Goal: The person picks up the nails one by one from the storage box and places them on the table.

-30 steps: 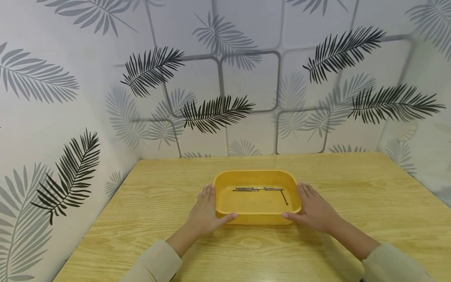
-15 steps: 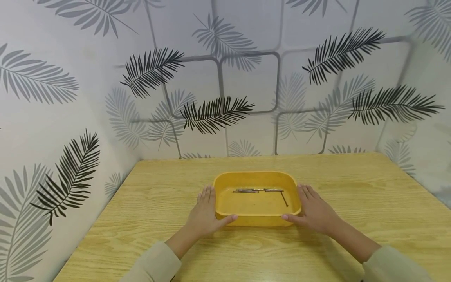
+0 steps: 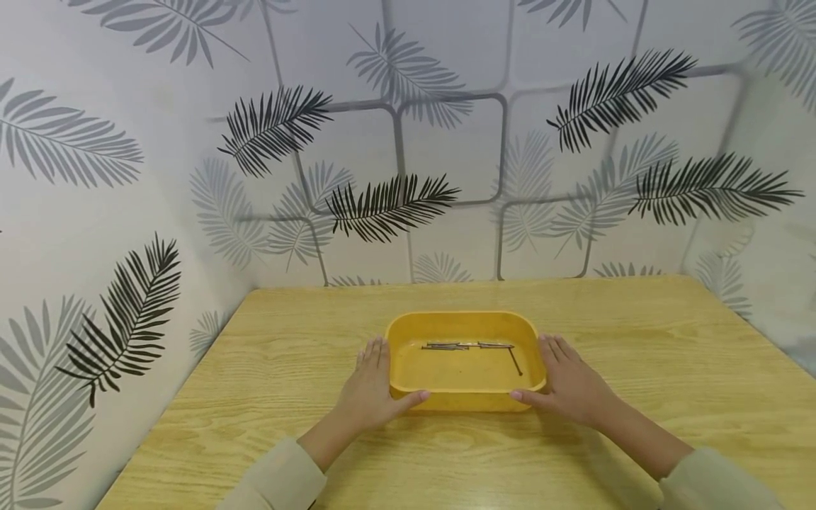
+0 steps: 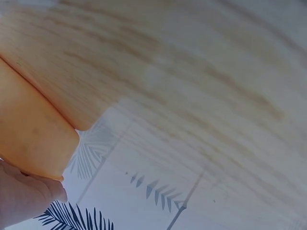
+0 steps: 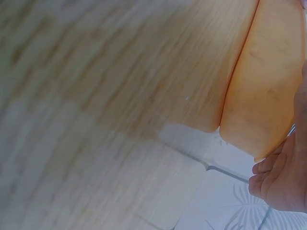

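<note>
A yellow plastic tub (image 3: 468,402) with rounded corners sits on the wooden table between both hands. Inside it, several thin metal nails (image 3: 446,346) lie in a row across the floor, and one more nail (image 3: 516,362) points toward the front right corner. My left hand (image 3: 371,389) holds the tub's left end, fingers along the side and thumb across the front wall. On the right end, my right hand (image 3: 576,386) mirrors it, its thumb on the front too. Each wrist view shows the tub's outer wall (image 4: 36,127) with fingers at the rim; the nails are mostly hidden there.
The wood-grain tabletop (image 3: 287,354) stretches out on both sides of the tub. Behind it and to the left stands a pale wall (image 3: 452,152) with a leaf pattern, right at the table's back edge.
The tub has shifted very slightly toward the person, with the nails in it. Both hands keep the same hold on its ends.
</note>
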Motion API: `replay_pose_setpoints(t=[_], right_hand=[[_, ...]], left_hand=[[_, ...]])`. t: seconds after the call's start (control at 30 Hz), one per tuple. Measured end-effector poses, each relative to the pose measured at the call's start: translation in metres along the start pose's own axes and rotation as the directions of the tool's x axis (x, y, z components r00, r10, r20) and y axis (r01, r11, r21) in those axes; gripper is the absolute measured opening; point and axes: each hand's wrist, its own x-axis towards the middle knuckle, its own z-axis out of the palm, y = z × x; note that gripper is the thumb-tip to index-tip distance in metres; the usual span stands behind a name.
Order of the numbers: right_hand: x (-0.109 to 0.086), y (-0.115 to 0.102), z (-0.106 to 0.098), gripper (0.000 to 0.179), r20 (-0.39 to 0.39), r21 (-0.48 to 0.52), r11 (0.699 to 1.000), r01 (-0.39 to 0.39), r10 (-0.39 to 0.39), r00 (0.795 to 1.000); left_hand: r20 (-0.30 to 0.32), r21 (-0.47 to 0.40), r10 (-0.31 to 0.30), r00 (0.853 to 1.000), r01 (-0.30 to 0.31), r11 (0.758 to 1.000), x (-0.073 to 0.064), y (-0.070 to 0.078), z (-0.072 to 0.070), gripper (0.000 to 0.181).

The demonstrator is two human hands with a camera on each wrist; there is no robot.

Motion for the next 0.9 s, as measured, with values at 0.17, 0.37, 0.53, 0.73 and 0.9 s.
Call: replay_pose_setpoints(t=[0.17, 0.37, 0.53, 0.73, 0.9], right_hand=[[-0.001, -0.0004, 0.0009, 0.102, 0.0, 0.001, 1.0, -0.002, 0.002, 1.0], [-0.0022, -0.0022, -0.0005, 0.101, 0.002, -0.009, 1.0, 0.002, -0.002, 1.0], [-0.0032, -0.0027, -0.0008, 0.101, 0.0, -0.016, 1.0, 0.01, -0.01, 1.0], [-0.0041, -0.0029, 0.001, 0.102, 0.0, -0.013, 1.0, 0.013, -0.013, 1.0], [-0.0047, -0.0036, 0.001, 0.102, 0.0, -0.01, 1.0, 0.01, -0.01, 1.0]], left_hand=[[0.003, -0.009, 0.0, 1.0, 0.0, 1.0, -0.0015, 0.0006, -0.0002, 0.107], [0.004, -0.003, 0.0, 1.0, 0.0, 1.0, -0.0023, 0.0004, -0.0004, 0.107], [0.001, 0.007, 0.002, 1.0, -0.002, 1.0, -0.0036, 0.0004, -0.0007, 0.107], [0.014, -0.005, -0.003, 1.0, 0.003, 1.0, -0.0049, 0.001, -0.0014, 0.107], [0.014, 0.007, -0.004, 1.0, 0.004, 1.0, -0.0051, 0.0008, -0.0009, 0.107]])
